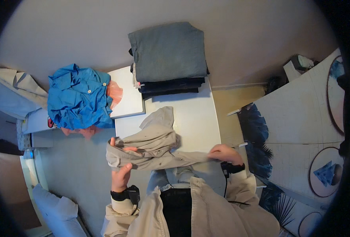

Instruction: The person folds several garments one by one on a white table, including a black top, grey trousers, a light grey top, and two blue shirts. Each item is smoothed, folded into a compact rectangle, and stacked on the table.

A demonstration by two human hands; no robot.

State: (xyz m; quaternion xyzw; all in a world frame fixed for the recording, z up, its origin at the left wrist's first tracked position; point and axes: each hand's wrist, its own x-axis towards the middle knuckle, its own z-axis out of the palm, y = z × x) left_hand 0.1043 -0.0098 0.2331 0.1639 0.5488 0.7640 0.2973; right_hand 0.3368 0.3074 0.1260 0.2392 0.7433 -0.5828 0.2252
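A crumpled light-grey garment (160, 139) stretches between my two hands in front of my body, its far part resting on the white table (195, 118). My left hand (122, 174) grips its left end, with the thumb in front and some fingertips showing through the folds. My right hand (226, 154) pinches a narrow, drawn-out part of the cloth at the right. Black straps with small devices sit on both wrists. Beyond the garment, a stack of folded clothes, with grey-blue denim (169, 53) on top and dark pieces below, stands on the table.
A blue buttoned shirt (80, 97) lies heaped over salmon-pink fabric (114, 94) at the left, next to a raised white board (127, 103). Beige and white cloth (17, 91) lies farther left. White panels with dark leaf pictures (253, 127) stand at the right.
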